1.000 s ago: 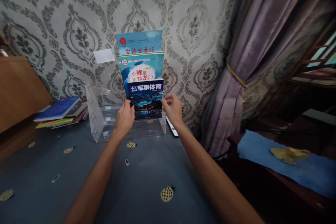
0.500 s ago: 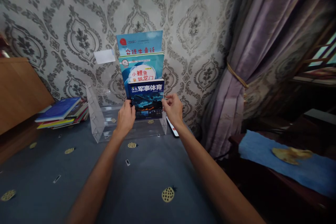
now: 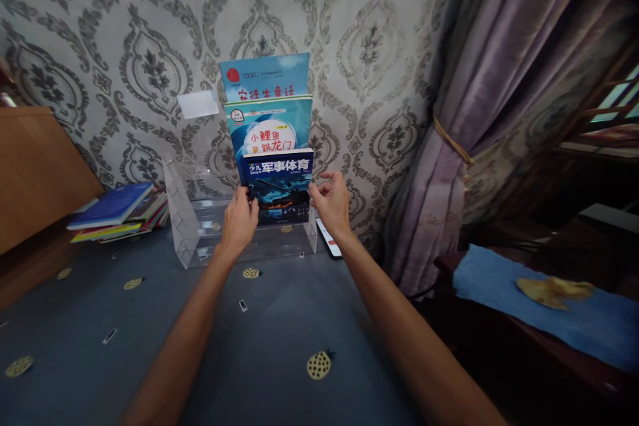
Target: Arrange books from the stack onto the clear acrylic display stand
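A dark blue book (image 3: 280, 190) with a night scene on its cover stands upright, its cover facing me, at the clear acrylic rack (image 3: 180, 233). My left hand (image 3: 240, 218) grips its left edge, fingers behind and thumb in front. At its right edge, my right hand (image 3: 330, 203) pinches the book between thumb and fingers. Behind it rise a teal book (image 3: 269, 121) with a white circle on the cover and, farther back, a taller light blue book (image 3: 264, 76). The dark book hides their lower parts.
Left of the rack lies a pile of books (image 3: 120, 210) beside a wooden panel (image 3: 44, 173). A phone (image 3: 328, 238) rests by the rack's right side. A tied purple curtain (image 3: 429, 213) hangs at right, near a blue cloth (image 3: 499, 293). The patterned wall stands close behind.
My right hand's fingers have spread a little more at the dark book's right edge. The book and my left hand have hardly moved; the view has tilted slightly.
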Action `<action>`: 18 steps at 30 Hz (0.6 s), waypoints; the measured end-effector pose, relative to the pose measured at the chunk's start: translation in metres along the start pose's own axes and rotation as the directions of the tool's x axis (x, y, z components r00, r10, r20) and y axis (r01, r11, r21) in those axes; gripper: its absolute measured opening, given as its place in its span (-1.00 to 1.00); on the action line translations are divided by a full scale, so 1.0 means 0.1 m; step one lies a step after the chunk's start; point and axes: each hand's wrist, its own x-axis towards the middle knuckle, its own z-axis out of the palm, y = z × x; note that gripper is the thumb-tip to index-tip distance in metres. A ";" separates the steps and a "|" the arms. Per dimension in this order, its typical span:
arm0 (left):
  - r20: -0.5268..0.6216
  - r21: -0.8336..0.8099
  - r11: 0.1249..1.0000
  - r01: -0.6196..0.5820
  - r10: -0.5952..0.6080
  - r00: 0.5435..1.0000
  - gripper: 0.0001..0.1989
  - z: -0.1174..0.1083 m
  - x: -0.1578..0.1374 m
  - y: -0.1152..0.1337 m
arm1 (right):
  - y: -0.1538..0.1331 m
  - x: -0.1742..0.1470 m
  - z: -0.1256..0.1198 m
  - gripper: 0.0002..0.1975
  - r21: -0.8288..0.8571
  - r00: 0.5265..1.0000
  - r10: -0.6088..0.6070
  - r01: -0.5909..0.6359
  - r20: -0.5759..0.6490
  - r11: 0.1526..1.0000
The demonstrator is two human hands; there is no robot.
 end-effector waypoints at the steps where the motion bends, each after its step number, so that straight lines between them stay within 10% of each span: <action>1: -0.001 0.001 1.000 0.000 0.000 1.000 -0.86 0.00 0.00 0.00 | 0.00 0.00 0.00 -0.75 -0.002 1.000 -0.004 0.004 0.002 1.000; 18: 0.011 0.014 1.000 0.016 -0.016 1.000 -0.78 -0.02 0.00 0.02 | -0.06 -0.03 0.00 -0.72 0.028 0.999 -0.006 0.005 0.035 1.000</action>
